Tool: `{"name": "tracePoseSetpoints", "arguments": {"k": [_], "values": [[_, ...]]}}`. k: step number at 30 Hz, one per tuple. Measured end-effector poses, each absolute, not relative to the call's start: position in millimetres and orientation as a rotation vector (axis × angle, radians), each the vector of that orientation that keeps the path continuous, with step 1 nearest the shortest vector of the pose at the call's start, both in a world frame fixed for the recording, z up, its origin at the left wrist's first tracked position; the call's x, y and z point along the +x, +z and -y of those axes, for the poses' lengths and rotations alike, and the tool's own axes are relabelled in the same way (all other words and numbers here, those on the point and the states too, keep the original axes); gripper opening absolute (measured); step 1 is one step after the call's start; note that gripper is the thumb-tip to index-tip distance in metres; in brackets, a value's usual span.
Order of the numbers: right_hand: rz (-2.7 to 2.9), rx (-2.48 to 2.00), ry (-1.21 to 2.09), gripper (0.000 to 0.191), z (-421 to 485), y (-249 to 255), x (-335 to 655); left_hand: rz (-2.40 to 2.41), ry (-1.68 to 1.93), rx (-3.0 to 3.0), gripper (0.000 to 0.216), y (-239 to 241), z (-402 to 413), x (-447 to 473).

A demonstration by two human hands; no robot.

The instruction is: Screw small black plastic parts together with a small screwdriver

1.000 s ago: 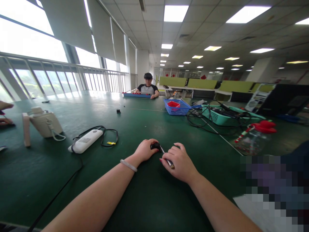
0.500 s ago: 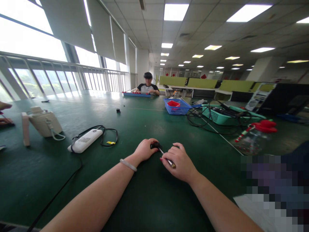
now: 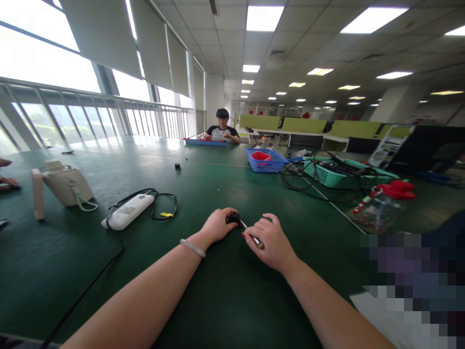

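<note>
My left hand (image 3: 220, 225), with a pale bracelet on its wrist, grips a small black part (image 3: 233, 218) at the table's middle. Its exact kind cannot be made out. My right hand (image 3: 269, 241) is closed on a slim screwdriver (image 3: 257, 241) with a shiny metal shaft and a brownish handle end. The shaft slants up and left, its tip at the black part; the exact contact point is too small to tell. My left fingers partly cover the part, and my right fingers hide some of the handle.
A white power bank-like device (image 3: 131, 212) with a black cable lies left on the green table (image 3: 203, 189). A beige bag-like object (image 3: 67, 184) stands beyond it. Blue basket (image 3: 267, 162), green basket (image 3: 327, 177) with cables, and red-lidded jar (image 3: 385, 206) are right. A co-worker (image 3: 222, 130) sits opposite.
My hands stay almost in place; the screwdriver's angle shifts slightly against the black part. The co-worker opposite has raised a hand a little, and another person's hand at far left has moved slightly.
</note>
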State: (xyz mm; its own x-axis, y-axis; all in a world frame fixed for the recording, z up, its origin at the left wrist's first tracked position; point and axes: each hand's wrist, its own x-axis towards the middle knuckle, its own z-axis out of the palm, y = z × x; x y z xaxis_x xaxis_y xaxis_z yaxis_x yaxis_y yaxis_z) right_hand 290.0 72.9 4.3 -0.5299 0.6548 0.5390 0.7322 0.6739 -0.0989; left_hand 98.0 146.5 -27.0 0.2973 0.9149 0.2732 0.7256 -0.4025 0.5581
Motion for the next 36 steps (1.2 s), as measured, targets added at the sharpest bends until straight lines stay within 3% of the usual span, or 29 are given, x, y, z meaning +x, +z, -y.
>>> {"name": "tracePoseSetpoints", "arguments": {"k": [36], "values": [[2.366,-1.036,-0.171,0.019,-75.0,0.5,286.9,-1.478,0.807,2.263,0.039,-29.2,-146.7,98.3]]}}
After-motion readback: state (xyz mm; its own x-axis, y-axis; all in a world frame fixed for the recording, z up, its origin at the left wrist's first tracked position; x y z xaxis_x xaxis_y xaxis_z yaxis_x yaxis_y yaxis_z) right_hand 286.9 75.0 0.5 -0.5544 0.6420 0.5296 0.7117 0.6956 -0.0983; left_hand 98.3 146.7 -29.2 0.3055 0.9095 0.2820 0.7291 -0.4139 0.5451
